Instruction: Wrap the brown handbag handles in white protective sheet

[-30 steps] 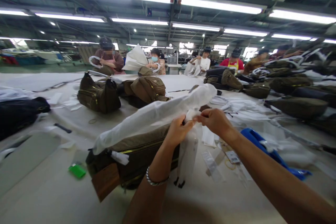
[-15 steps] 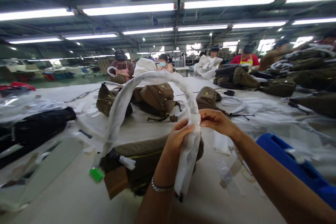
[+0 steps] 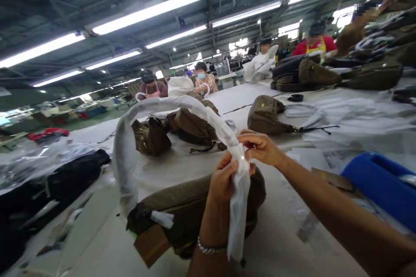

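An olive-brown bag (image 3: 185, 201) lies on the table before me, a brown tag (image 3: 151, 242) at its left end. Its strap (image 3: 169, 103), wrapped in white paper, arches up from the left end and comes down on the right. My left hand (image 3: 224, 177) is closed around the wrapped strap. From the other side, my right hand (image 3: 260, 149) pinches the strap wrapping at a shiny clear strip, probably tape. Part of the bag is hidden behind my left forearm and the hanging strap end.
Several olive-brown bags (image 3: 264, 114) stand farther back, with a pile of them (image 3: 367, 73) at right. A blue holder (image 3: 380, 186) sits at right. Black bags (image 3: 74, 173) lie at left. Co-workers (image 3: 315, 43) are across the table.
My view has tilted and shifted. The clear strip that stuck out flat now lies folded closer round the strap, and my right fingers have moved in against it.
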The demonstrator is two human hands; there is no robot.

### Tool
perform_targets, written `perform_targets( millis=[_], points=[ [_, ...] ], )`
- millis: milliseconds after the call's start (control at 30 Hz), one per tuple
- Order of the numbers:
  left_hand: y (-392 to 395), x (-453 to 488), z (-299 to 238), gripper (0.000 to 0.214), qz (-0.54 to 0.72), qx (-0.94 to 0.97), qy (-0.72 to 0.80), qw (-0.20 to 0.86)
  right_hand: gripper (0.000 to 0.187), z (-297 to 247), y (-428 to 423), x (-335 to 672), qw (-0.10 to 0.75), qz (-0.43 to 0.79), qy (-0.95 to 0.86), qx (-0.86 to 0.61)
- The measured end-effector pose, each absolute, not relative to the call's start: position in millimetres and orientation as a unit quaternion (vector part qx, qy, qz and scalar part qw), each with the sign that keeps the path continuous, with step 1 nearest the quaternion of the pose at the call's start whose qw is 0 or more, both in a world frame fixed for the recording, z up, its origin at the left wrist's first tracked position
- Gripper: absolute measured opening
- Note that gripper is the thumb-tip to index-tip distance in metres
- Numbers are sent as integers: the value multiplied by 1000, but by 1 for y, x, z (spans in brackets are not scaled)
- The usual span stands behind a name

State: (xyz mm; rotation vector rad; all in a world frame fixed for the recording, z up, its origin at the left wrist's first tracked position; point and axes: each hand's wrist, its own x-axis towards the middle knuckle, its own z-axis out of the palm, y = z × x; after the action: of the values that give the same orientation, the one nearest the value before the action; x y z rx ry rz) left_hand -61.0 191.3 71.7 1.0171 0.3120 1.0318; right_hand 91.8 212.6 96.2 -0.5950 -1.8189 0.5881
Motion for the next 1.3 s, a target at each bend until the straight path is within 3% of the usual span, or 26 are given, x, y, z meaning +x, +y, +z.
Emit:
perform_targets(
  millis=[233, 533, 733, 867, 900, 1100, 1300],
  points=[
    [193, -60, 71, 51, 464, 495, 167, 716, 95, 74, 230, 66, 539, 487, -666, -171],
    [205, -63, 64, 36, 470, 488, 90, 730, 101, 72, 248, 63, 491, 555, -668, -71],
    [203, -63, 66, 49, 490, 492, 103, 713, 83, 68, 247, 63, 506, 520, -665, -178],
    [201, -57, 68, 55, 500, 483, 102, 712, 40, 68, 221, 79, 581, 445, -569, -374],
    [200, -56, 69, 58, 506, 477, 116, 709, 36, 71, 211, 82, 597, 443, -544, -388],
    [188, -57, 75, 76, 493, 542, 158, 661, 35, 101, 160, 74, 548, 583, -508, -320],
    [187, -54, 72, 72, 511, 590, 159, 604, 34, 100, 161, 56, 604, 587, -447, -301]
  ],
)
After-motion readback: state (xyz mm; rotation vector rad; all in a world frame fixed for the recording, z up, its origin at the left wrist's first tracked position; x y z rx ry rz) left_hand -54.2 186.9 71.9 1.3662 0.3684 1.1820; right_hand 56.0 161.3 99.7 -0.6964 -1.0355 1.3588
